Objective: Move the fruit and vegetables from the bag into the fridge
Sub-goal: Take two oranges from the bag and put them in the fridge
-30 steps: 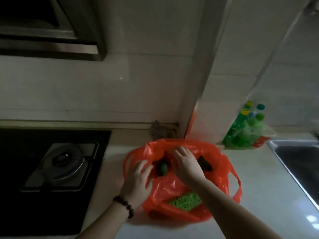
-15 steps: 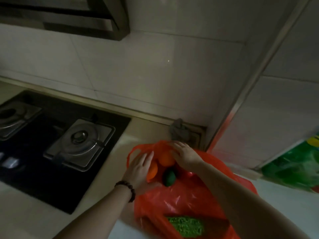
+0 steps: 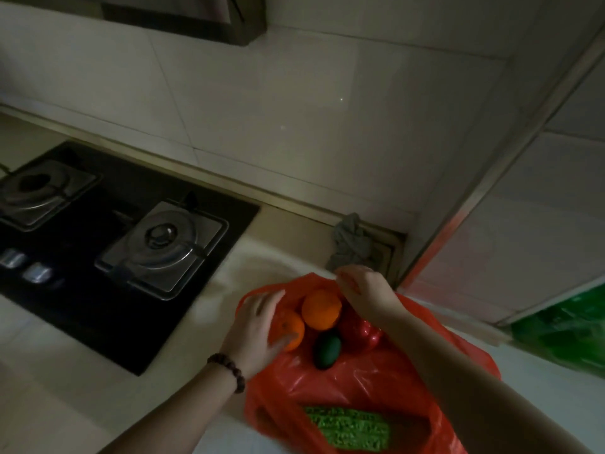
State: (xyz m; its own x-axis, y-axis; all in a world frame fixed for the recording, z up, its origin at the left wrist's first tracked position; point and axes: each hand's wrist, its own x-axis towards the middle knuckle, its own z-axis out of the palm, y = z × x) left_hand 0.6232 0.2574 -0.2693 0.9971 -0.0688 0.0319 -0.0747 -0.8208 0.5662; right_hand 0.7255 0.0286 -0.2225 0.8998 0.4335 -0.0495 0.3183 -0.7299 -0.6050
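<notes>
The red plastic bag [image 3: 370, 385] lies open on the pale surface [image 3: 82, 381], its mouth turned toward the tiled wall; inside the mouth sit two oranges, the larger orange [image 3: 321, 309] at the far side and the smaller orange [image 3: 290, 329] just beside it on the bag's left, the two touching; a dark green oval fruit [image 3: 326, 350] lies just nearer than the larger orange, and a glossy red pepper [image 3: 360, 332] lies at the bag's right, touching or almost touching both; a patch of green print [image 3: 348, 427] shows on the bag's near side.

The left hand [image 3: 257, 329] is at the bag's left rim, fingers spread and loosely curved, thumb against the smaller orange; whether it grips the fruit or the plastic cannot be told; a dark beaded bracelet [image 3: 229, 371] circles that wrist; the right hand [image 3: 363, 293] is at the bag's far rim, fingers curled down and pinched on the plastic edge, holding the mouth open.

Beyond the bag, in the wall corner, a crumpled grey cloth [image 3: 352, 244] rests; left of the bag a black gas hob [image 3: 108, 257] carries two steel burners, with two knobs at its near left edge; well to the right of the bag something green and blurred [image 3: 563, 329] stands; a range hood [image 3: 183, 14] hangs above the hob.
</notes>
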